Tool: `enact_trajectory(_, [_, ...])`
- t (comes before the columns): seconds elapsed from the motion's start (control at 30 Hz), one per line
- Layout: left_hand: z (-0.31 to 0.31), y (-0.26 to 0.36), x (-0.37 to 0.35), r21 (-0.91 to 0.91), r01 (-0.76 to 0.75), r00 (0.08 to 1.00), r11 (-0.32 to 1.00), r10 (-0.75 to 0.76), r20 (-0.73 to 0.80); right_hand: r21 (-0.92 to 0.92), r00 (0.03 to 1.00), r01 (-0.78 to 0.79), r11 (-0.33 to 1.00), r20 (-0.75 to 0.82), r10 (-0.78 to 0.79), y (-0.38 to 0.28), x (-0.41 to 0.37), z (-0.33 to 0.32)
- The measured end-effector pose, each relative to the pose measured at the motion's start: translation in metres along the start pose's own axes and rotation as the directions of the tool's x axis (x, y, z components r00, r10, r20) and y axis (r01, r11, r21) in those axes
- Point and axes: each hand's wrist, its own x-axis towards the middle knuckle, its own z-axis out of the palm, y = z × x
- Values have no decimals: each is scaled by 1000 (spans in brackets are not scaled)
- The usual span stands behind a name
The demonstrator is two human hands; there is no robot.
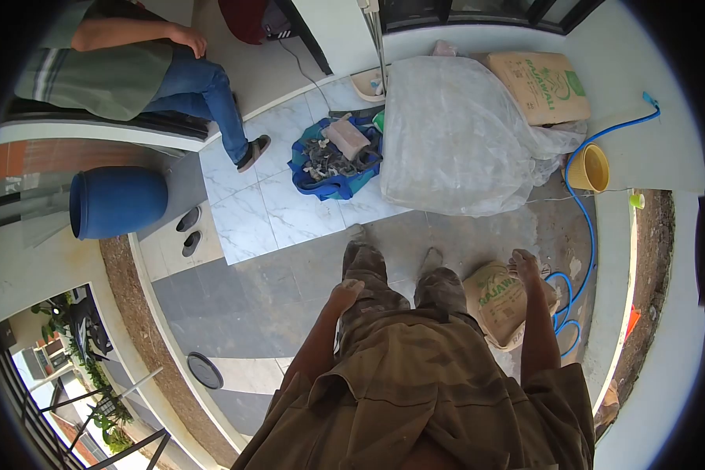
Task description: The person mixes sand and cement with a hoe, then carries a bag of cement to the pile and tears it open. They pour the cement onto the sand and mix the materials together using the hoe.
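Standing on the tiled floor, view straight down over own legs.

- Printed sack: slumped on the floor just beside the right foot, printed face up. Long axis seems to slant from the foot out toward the blue hose, which coils on the sack's far side.
- Right hand: the nearer one, over the sack's top edge, arm hanging straight down, fingers spread and empty. Contact with the sack cannot be told.
- Left hand: well apart from the sack, across both legs, hanging by the left thigh. Fingers look curled under; whether closed cannot be told, and nothing shows in it.
- Ahead of the sack: plastic-covered heap, with a blue bag of odds and ends beside it.
- Yellow bucket: beyond the sack, along the hose.
- Seated person: far from the sack, ahead and left.
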Motion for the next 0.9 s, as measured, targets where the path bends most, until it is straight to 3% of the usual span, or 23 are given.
enact_trajectory(0.1, [-11,-3,34,436,-2,1000,900,9,-16,-28,998,-49,998,-33,48,-10,-11,30])
enact_trajectory(0.13, [-19,-12,51,328,-2,997,945,-25,76,-29,998,-66,997,-23,66,-12,-12,48])
enact_trajectory(0.23, [-42,-15,69,241,-23,995,970,0,95,-59,990,-75,995,114,82,-16,8,98])
enact_trajectory(0.3, [-53,-24,81,242,10,994,970,-37,107,-189,980,-101,977,148,130,-46,13,144])
enact_trajectory(0.37, [-49,-21,88,231,88,990,969,-112,90,-165,964,-52,985,250,93,-52,38,189])
enact_trajectory(0.43, [-49,-6,90,228,212,973,950,-227,40,-417,920,245,875,384,-75,-48,87,226])
enact_trajectory(0.5, [-27,-10,97,200,274,956,941,-289,50,-363,890,271,892,447,-88,-112,84,260])
enact_trajectory(0.57, [0,-4,106,216,321,942,922,-335,27,-335,880,152,930,475,27,-144,112,281])
enact_trajectory(0.7, [16,32,115,298,444,893,845,-446,-64,-353,855,348,868,499,-140,-174,181,317])
enact_trajectory(0.73, [15,38,120,302,485,871,821,-485,-82,-335,762,551,765,576,-296,-168,208,324])
enact_trajectory(0.8, [17,32,135,251,488,872,836,-458,-170,-352,620,755,553,658,-427,-171,256,346])
enact_trajectory(0.87, [15,26,150,222,485,867,846,-431,-251,-402,503,864,304,720,-478,-194,292,380])
enact_trajectory(0.9, [13,25,157,219,481,864,849,-417,-283,-380,384,918,116,772,-506,-205,314,399])
